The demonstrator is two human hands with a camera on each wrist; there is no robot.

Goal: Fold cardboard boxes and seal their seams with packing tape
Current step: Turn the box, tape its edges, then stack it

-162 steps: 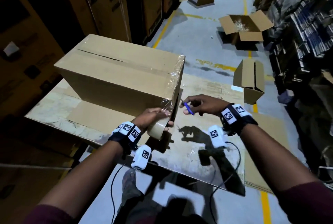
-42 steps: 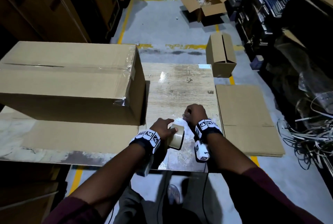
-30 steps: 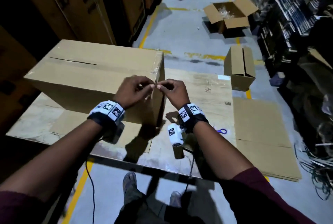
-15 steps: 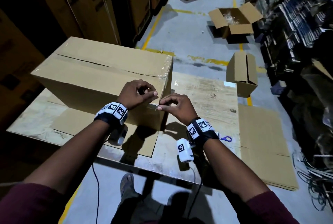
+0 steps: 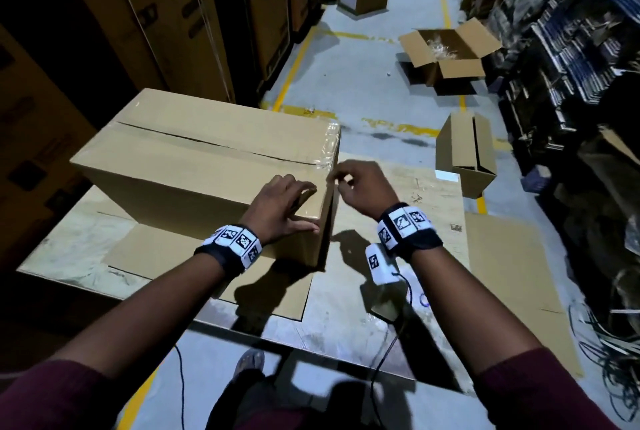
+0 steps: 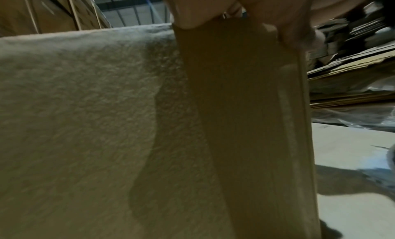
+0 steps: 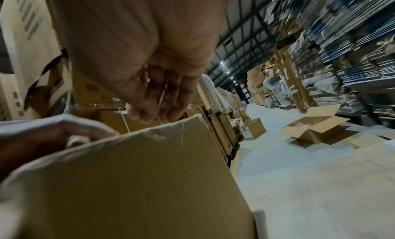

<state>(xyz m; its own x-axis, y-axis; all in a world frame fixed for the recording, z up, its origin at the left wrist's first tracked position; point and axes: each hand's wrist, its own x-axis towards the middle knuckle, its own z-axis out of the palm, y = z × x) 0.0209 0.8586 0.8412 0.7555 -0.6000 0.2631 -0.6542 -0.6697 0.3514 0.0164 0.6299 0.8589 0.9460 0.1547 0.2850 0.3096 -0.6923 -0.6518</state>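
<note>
A large brown cardboard box [image 5: 207,159] lies on the table [image 5: 398,194], with a dark seam along its top and clear tape [image 5: 330,138] over its right end. My left hand [image 5: 284,208] presses flat on the box's front face near the right corner, fingers spread. My right hand [image 5: 360,187] hovers at the top right corner with loosely curled fingers [image 7: 149,97] and holds nothing that I can see. The tape roll [image 5: 384,308] sits on the table under my right wrist, and blue scissors [image 5: 424,299] lie beside it.
A flat cardboard sheet [image 5: 214,277] lies under the box. More flat cardboard [image 5: 512,273] lies to the table's right. On the floor stand a small box [image 5: 467,156] and an open box [image 5: 446,52]. Tall cartons [image 5: 173,14] line the left, shelves [image 5: 571,48] the right.
Half a second ago both hands pinched the tape at the box's front right corner. Now my left hand lies flat on the face and my right hand has risen to the top corner.
</note>
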